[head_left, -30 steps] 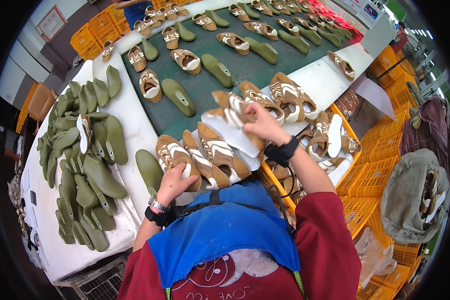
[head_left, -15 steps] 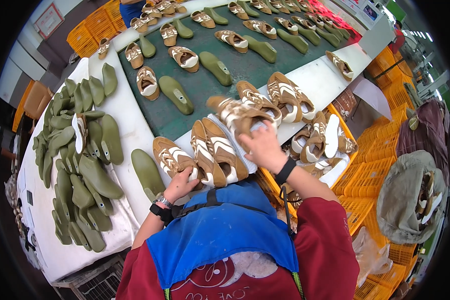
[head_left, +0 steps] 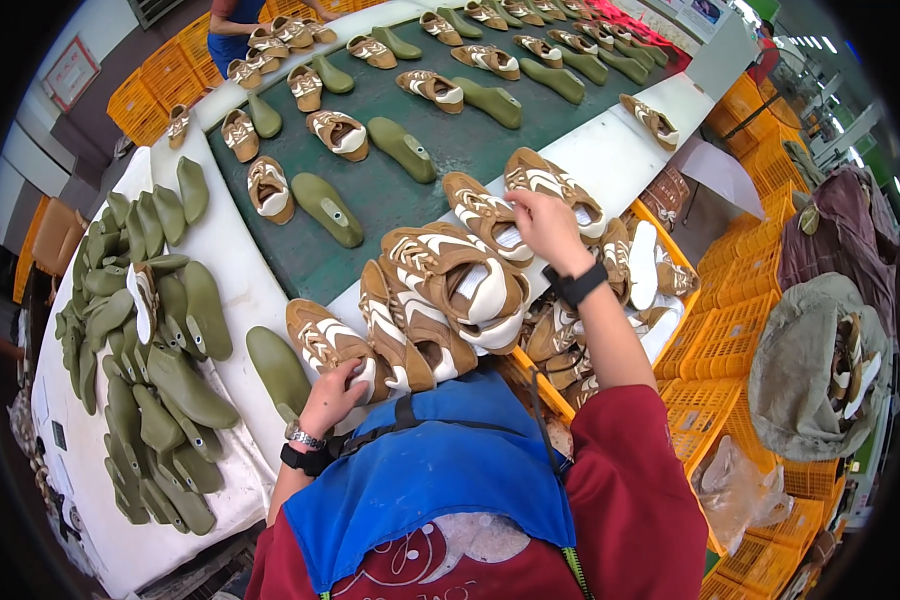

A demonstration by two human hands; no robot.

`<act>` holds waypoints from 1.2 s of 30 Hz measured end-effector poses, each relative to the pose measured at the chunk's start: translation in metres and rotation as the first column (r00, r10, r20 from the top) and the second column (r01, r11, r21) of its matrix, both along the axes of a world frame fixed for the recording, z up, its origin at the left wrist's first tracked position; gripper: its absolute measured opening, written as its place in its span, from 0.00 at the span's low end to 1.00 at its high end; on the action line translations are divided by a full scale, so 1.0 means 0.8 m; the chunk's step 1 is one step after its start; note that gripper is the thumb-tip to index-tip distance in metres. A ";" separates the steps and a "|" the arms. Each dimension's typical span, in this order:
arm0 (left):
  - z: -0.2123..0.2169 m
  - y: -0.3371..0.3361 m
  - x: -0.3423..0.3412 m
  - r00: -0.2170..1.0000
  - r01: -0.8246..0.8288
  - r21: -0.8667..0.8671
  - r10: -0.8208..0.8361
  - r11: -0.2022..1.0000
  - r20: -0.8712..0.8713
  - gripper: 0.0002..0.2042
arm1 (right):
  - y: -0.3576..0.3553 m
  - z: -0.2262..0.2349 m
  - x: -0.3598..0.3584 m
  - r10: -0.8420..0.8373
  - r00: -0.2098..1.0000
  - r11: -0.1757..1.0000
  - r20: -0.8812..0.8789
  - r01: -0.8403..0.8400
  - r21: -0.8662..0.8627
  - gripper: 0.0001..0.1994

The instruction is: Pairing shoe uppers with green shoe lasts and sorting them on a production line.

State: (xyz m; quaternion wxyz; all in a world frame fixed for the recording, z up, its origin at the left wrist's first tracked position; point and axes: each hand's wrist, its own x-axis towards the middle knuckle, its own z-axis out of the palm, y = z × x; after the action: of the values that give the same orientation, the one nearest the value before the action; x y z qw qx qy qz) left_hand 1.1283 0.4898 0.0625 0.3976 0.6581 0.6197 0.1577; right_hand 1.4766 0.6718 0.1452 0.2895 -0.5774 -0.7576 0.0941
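My left hand [head_left: 332,397] is closed on the heel of a brown suede sneaker [head_left: 327,335] with white stripes, at the table's near edge. To its right, more such sneakers lie side by side, and one sneaker [head_left: 457,280] rests on top of them. My right hand [head_left: 552,232] reaches over to another brown sneaker [head_left: 480,208] behind this group, its fingers pinched at the collar. A pair of sneakers [head_left: 550,180] lies just beyond that hand. Left of my left hand is an olive-green shoe last [head_left: 278,370].
A heap of green lasts [head_left: 160,400] covers the white table [head_left: 245,255] on the left. Sneakers and lasts stand in rows on the green surface [head_left: 270,235]. At my right is a yellow crate [head_left: 635,210] of sneakers, near stacked crates [head_left: 715,345]. Another person [head_left: 232,40] stands far left.
The sneaker that my right hand held now lies on the near group. My right hand has let go of it and moved away to the sneaker behind. My left hand stays on its sneaker.
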 end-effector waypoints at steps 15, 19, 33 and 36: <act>-0.005 -0.009 -0.011 0.998 -0.060 -0.053 0.060 0.997 0.003 0.20 | 0.020 -0.061 0.104 -0.449 0.490 0.809 -0.747 -0.130 -0.573 0.13; -0.002 -0.006 -0.008 0.999 -0.048 -0.065 0.047 0.997 -0.008 0.20 | 0.010 -0.073 0.127 -0.424 0.524 0.766 -0.739 -0.228 -0.601 0.14; 0.012 -0.008 0.011 0.995 0.017 -0.046 -0.022 0.999 -0.100 0.19 | 0.041 -0.122 0.127 -0.376 0.843 0.879 0.386 0.456 -0.139 0.20; 0.001 -0.009 0.006 0.996 0.014 0.012 -0.013 1.000 -0.092 0.19 | 0.048 -0.124 0.125 -0.425 0.820 0.832 0.383 0.521 -0.192 0.19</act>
State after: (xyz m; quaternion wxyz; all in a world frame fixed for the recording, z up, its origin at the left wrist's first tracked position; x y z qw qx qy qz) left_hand 1.1330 0.4829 0.0634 0.3656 0.6714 0.6317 0.1285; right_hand 1.5770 0.7102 0.0463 0.0879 -0.7921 -0.6032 0.0317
